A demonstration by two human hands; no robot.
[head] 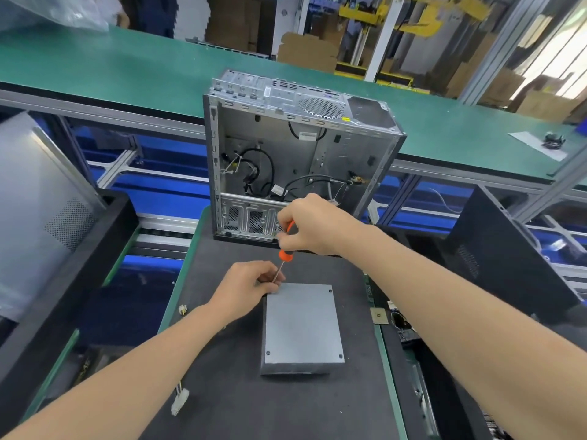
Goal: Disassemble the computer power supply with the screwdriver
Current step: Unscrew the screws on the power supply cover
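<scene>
Power supply (303, 325) flat on the dark mat (228, 392) before us, our left hand (246, 289) pinching the screwdriver (285, 255) shaft at its far-left corner, our right hand (309, 223) curled round the orange handle, open computer case (295, 154) upright just beyond.

We note a long green surface (111, 68) on aluminium framing (95, 111). Behind it we see stacked cardboard boxes (306, 52). Bright light enters at upper right.

A person's bare forearms
The left hand (246, 289) and right hand (309, 225) are bare, as are both forearms.
</scene>
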